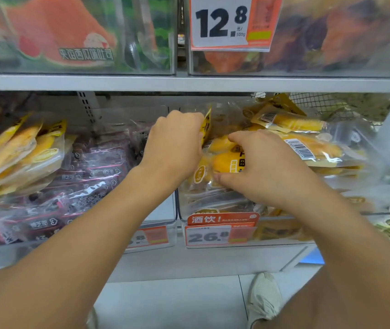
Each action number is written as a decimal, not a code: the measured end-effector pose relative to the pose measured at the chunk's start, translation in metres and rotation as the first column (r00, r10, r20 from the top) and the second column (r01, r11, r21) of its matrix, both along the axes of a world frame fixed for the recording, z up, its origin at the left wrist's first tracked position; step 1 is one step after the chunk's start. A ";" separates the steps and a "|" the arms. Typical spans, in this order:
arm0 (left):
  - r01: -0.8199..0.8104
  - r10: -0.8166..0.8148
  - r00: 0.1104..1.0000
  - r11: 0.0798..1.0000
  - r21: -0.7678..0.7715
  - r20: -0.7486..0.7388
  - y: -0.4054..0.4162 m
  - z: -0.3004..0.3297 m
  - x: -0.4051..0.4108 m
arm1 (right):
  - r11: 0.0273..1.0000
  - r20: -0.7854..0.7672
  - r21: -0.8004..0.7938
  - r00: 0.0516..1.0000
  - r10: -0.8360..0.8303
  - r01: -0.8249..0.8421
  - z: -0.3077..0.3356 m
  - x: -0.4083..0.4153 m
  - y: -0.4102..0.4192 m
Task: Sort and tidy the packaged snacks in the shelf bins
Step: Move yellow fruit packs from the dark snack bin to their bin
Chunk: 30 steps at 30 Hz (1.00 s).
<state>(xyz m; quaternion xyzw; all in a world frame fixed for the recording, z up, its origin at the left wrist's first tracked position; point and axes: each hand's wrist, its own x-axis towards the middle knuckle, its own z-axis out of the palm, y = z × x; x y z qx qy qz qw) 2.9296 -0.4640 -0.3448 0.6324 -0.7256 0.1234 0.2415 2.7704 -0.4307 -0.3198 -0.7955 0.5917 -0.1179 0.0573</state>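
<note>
Both hands in right shelf bin: left hand pinches upright yellow packet; right hand grips yellow snack packet.

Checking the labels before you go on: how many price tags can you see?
3: the 12.8 tag on the upper right bin, the 26.8 tag on the lower right bin, and a tag partly hidden behind the left forearm. Others may be out of view.

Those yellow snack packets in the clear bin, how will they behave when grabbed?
The yellow snack packets look like glossy clear film, so probably slippery and crinkly. They lie loosely heaped, so neighbours may slide. The left hand pinches one by its edge, suggesting it is light.
</note>
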 end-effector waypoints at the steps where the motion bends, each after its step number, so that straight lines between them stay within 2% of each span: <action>1: 0.015 -0.015 0.999 1.000 -0.016 -0.040 0.000 0.000 0.003 | 1.000 0.002 -0.007 1.000 -0.005 0.005 0.000 0.001 0.000; 5: 0.132 -0.159 0.968 0.981 -0.145 -0.195 -0.001 -0.003 0.021 | 0.998 -0.009 -0.057 1.000 -0.001 0.000 -0.002 0.006 -0.001; 8: 0.182 -0.217 0.951 0.969 -0.170 -0.221 0.004 -0.005 0.025 | 0.997 0.004 -0.081 1.000 0.017 -0.017 -0.003 0.009 -0.004; 12: 0.243 -0.292 0.932 0.943 -0.229 -0.213 0.015 -0.004 0.024 | 0.988 0.255 -0.104 0.957 0.136 -0.112 -0.001 0.018 -0.004; 14: 0.280 -0.332 0.922 0.927 -0.249 -0.198 0.021 -0.002 0.026 | 0.992 0.316 -0.062 0.940 0.128 -0.114 -0.001 0.023 -0.005; 16: 0.319 -0.374 0.911 0.905 -0.282 -0.171 0.028 -0.001 0.029 | 0.992 0.445 0.004 0.889 0.113 -0.128 0.001 0.027 -0.006; 18: 0.337 -0.397 0.906 0.886 -0.318 -0.146 0.036 -0.002 0.032 | 0.986 0.656 0.029 0.747 0.106 -0.166 0.002 0.028 -0.002; 19: 0.341 -0.404 0.904 0.878 -0.337 -0.137 0.040 -0.002 0.033 | 0.983 0.770 0.046 0.634 0.078 -0.177 0.003 0.030 0.001; 21: 0.342 -0.405 0.908 0.863 -0.371 -0.107 0.047 -0.002 0.036 | 0.959 0.950 0.153 0.301 -0.077 -0.238 0.006 0.036 0.012; 22: 0.341 -0.401 0.912 0.859 -0.382 -0.086 0.050 -0.001 0.038 | 0.934 0.976 0.207 0.123 -0.178 -0.292 0.006 0.039 0.017; 23: 0.339 -0.394 0.917 0.857 -0.389 -0.069 0.052 -0.002 0.038 | 0.910 0.966 0.237 -0.017 -0.258 -0.340 0.006 0.042 0.021; 24: 0.333 -0.387 0.920 0.857 -0.394 -0.065 0.053 -0.002 0.039 | 0.896 0.946 0.257 -0.095 -0.310 -0.362 0.007 0.044 0.025; 25: 0.326 -0.385 0.920 0.857 -0.399 -0.076 0.055 -0.003 0.038 | 0.891 0.935 0.285 -0.104 -0.340 -0.353 0.008 0.046 0.028; 26: 0.319 -0.388 0.916 0.857 -0.404 -0.099 0.057 -0.003 0.036 | 0.893 0.935 0.322 -0.044 -0.353 -0.315 0.009 0.046 0.029; 28: 0.307 -0.409 0.895 0.854 -0.419 -0.177 0.063 -0.005 0.031 | 0.898 0.929 0.367 0.141 -0.342 -0.242 0.009 0.049 0.030; 30: 0.279 -0.445 0.832 0.852 -0.443 -0.331 0.068 -0.006 0.029 | 0.891 0.924 0.365 0.224 -0.311 -0.271 0.011 0.055 0.031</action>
